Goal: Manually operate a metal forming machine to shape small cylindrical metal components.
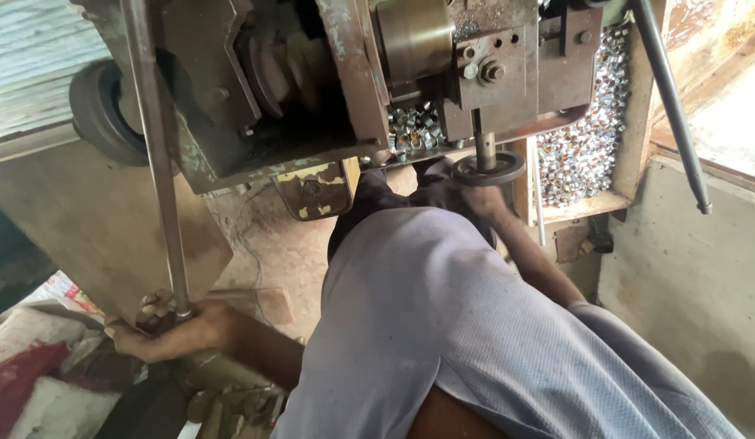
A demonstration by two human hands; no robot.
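My left hand (162, 335) is low at the left, fingers curled around the bottom end of a long steel rod (158, 146) that runs up past the machine. My right hand (479, 202) reaches forward to a round dark disc (487, 169) on a short spindle under the rusty machine (312, 89). It touches the disc's underside, and its fingers are largely hidden. My grey shirt (442, 325) fills the middle of the view. Small shiny metal pieces (411, 128) lie in a gap in the machine beside the spindle.
A wooden tray (629, 122) at the right holds several small shiny metal pieces. A second long rod (670, 106) slants down at the far right. A black rubber wheel (97, 102) sits at the machine's left. Sacks and cloth (36, 366) lie at the lower left.
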